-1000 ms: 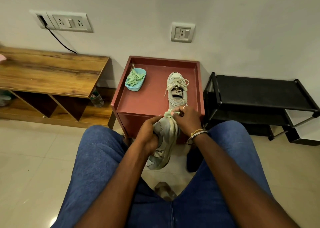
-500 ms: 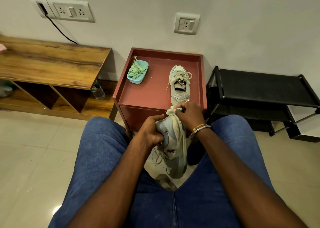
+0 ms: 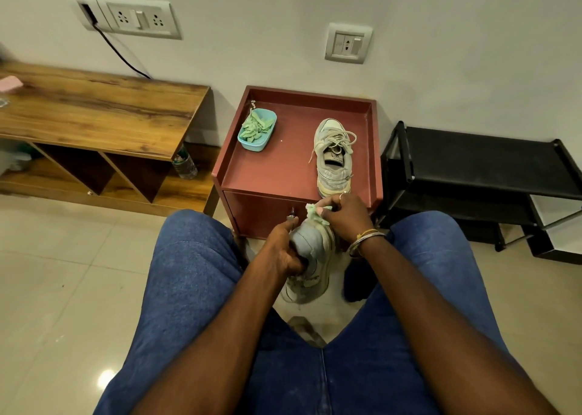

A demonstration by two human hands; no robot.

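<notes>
The person sits with knees apart in blue jeans [image 3: 195, 288] and holds a grey shoe [image 3: 310, 247] between them, off the floor and just in front of the red cabinet [image 3: 277, 175]. The left hand [image 3: 282, 252] grips the shoe from its left side, fingers curled into the opening and thumb stretched along the upper toward the far end. The right hand [image 3: 346, 216] is bunched tight, pinching a small pale green cloth [image 3: 315, 212] and pressing it against the far end of the shoe. The shoe points away from the person and lies rolled partly onto its side, its pale sole edge toward the right wrist. That wrist carries bangles [image 3: 365, 240], and a ring [image 3: 341, 196] shows on one finger. A small knob [image 3: 293, 215] on the cabinet front sits just beside the left thumb. On the cabinet top a second shoe [image 3: 333, 156] stands upright with loose laces, toe toward the wall and heel near the front edge, just beyond the right hand. Toward the back left corner sits a blue tub [image 3: 263, 142] holding green pieces of the same shade as the cloth. Left of the cabinet is a wooden bench [image 3: 94, 112] with open compartments, and a bottle [image 3: 185, 165] sits at its near end. Right of the cabinet is a black rack [image 3: 472, 168]. On the wall, a cable [image 3: 122, 55] runs from a socket plate [image 3: 138, 17] down behind the bench, and a switch [image 3: 348, 43] sits above the cabinet.
</notes>
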